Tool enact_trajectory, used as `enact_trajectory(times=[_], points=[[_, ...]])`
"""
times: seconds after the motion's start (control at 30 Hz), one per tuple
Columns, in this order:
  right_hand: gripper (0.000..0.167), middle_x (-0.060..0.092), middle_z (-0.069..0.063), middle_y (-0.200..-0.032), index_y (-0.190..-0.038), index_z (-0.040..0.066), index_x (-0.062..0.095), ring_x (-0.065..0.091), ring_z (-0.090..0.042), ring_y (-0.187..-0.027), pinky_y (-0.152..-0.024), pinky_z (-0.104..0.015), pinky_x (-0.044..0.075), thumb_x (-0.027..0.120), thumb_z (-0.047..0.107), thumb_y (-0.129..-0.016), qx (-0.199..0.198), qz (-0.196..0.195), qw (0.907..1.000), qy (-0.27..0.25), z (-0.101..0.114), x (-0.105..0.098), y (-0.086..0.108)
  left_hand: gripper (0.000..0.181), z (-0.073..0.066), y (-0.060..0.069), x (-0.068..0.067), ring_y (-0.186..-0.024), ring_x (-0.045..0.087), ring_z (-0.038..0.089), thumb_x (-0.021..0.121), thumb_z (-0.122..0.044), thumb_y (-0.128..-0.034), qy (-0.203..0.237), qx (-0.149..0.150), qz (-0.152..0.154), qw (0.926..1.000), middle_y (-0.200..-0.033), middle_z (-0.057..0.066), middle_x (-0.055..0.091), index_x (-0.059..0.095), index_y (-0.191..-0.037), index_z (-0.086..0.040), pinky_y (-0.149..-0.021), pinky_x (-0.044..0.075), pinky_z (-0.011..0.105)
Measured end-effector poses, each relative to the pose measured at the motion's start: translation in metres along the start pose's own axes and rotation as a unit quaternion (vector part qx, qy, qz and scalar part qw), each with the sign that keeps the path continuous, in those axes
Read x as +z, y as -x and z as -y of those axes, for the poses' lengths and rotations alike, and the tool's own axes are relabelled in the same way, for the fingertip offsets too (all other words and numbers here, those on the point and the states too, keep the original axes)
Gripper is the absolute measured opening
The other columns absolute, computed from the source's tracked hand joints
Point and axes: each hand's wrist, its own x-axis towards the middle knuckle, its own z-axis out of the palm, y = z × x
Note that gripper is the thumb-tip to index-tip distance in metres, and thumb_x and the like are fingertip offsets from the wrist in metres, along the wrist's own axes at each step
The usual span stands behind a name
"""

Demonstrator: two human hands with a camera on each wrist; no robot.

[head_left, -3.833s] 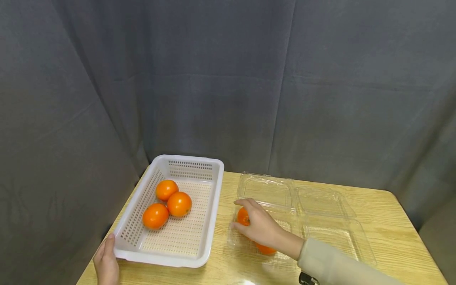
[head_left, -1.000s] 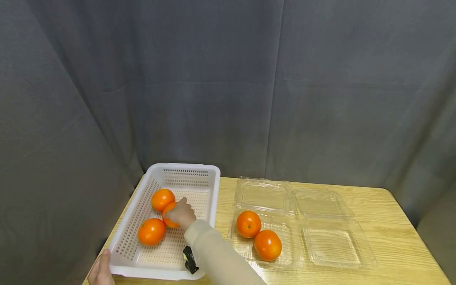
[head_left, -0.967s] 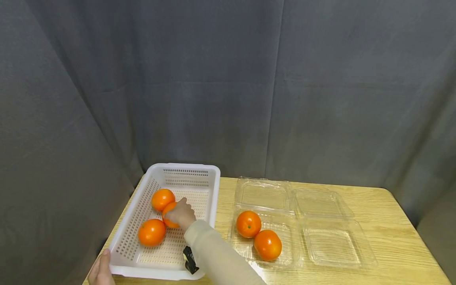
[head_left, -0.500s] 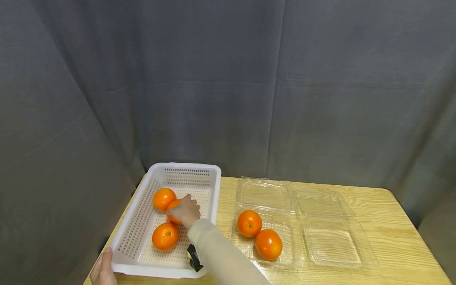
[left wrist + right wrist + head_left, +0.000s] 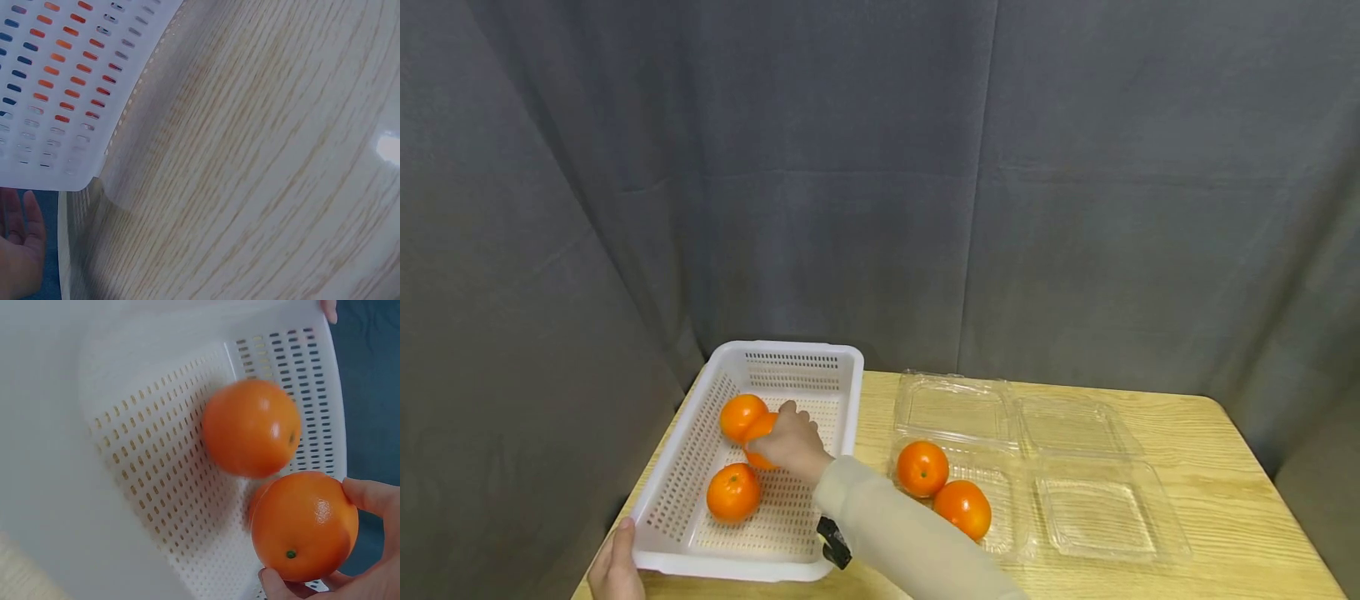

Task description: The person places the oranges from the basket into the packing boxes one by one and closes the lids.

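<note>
In the head view, my right hand (image 5: 792, 443) grips an orange (image 5: 760, 428) inside the white perforated basket (image 5: 730, 568). The right wrist view shows the thumb and fingers around this orange (image 5: 304, 528), its stem end visible. Two more oranges lie in the basket: one (image 5: 742, 413) close behind the held one, another (image 5: 734, 493) nearer the front. At the basket's near left corner, my left hand (image 5: 616, 571) holds the rim, thumb on top. The left wrist view has the left hand's fingers (image 5: 34, 228) below the basket wall (image 5: 75, 150).
Right of the basket stands an opened clear plastic clamshell (image 5: 957, 408) with two oranges (image 5: 923, 468) in its base. Beside it lies another opened clamshell (image 5: 1097, 517) with nothing in it. The wooden table (image 5: 1232, 483) ends at a grey curtain (image 5: 865, 208).
My right hand has gone from the left clamshell into the basket and taken hold of an orange. The front orange rolled right, then slightly back left. The left hand stays at the basket corner.
</note>
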Motion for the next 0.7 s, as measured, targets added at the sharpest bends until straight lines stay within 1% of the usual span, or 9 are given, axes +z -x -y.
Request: enact_trajectory(times=[0.07, 0.23, 0.33, 0.47, 0.57, 0.7], points=[[0.069, 0.057, -0.015, -0.109, -0.131, 0.0, 0.049, 0.057, -0.033, -0.103, -0.086, -0.046, 0.05, 0.081, 0.032, -0.079, -0.007, 0.004, 1.0, 0.0, 0.001, -0.005, 0.004, 0.034, 0.0, 0.0, 0.001, -0.073, 0.056, -0.01, 0.052, -0.031, -0.1012, 0.012, 0.003, -0.001, 0.9999, -0.072, -0.029, 0.062, 0.068, -0.073, -0.042, -0.07, 0.037, 0.008], [0.069, 0.057, -0.012, -0.105, -0.132, 0.002, 0.049, 0.058, -0.027, -0.094, -0.081, -0.041, 0.052, 0.081, 0.031, -0.078, -0.035, 0.019, 0.9992, -0.007, 0.001, -0.016, 0.016, 0.034, -0.001, 0.0, 0.004, -0.074, 0.057, -0.01, 0.054, -0.028, -0.1008, 0.036, 0.016, -0.001, 0.9992, -0.073, -0.028, 0.064, 0.069, -0.073, -0.041, -0.072, 0.037, 0.007], [0.07, 0.057, -0.01, -0.107, -0.134, 0.002, 0.047, 0.059, -0.024, -0.094, -0.082, -0.037, 0.051, 0.081, 0.031, -0.079, -0.07, 0.041, 0.9966, -0.017, -0.003, -0.021, 0.022, 0.034, 0.0, 0.0, 0.003, -0.074, 0.056, -0.01, 0.053, -0.029, -0.1011, 0.028, 0.016, -0.001, 0.9995, -0.072, -0.028, 0.064, 0.069, -0.074, -0.041, -0.071, 0.037, 0.006], [0.07, 0.058, -0.009, -0.114, -0.135, 0.001, 0.045, 0.06, -0.021, -0.099, -0.086, -0.034, 0.051, 0.08, 0.029, -0.08, -0.113, 0.07, 0.9897, -0.054, -0.012, -0.028, 0.033, 0.034, -0.001, 0.0, 0.001, -0.074, 0.056, -0.01, 0.052, -0.031, -0.1016, 0.018, 0.008, 0.003, 0.9998, -0.073, -0.029, 0.063, 0.069, -0.074, -0.041, -0.071, 0.037, 0.007], [0.068, 0.058, -0.008, -0.119, -0.134, 0.003, 0.047, 0.06, -0.019, -0.101, -0.087, -0.033, 0.051, 0.08, 0.027, -0.08, -0.13, 0.074, 0.9855, -0.08, -0.02, -0.035, 0.041, 0.034, -0.001, 0.001, 0.002, -0.075, 0.056, -0.01, 0.051, -0.032, -0.1019, 0.015, 0.003, 0.007, 0.9999, -0.074, -0.029, 0.063, 0.069, -0.075, -0.042, -0.072, 0.037, 0.007], [0.066, 0.058, -0.007, -0.121, -0.134, 0.006, 0.048, 0.06, -0.018, -0.101, -0.088, -0.034, 0.051, 0.081, 0.026, -0.08, -0.141, 0.065, 0.9829, -0.099, -0.028, -0.043, 0.053, 0.032, -0.001, 0.001, 0.001, -0.077, 0.057, -0.009, 0.052, -0.032, -0.1019, 0.023, 0.004, 0.009, 0.9997, -0.075, -0.028, 0.064, 0.069, -0.076, -0.042, -0.073, 0.036, 0.007]])
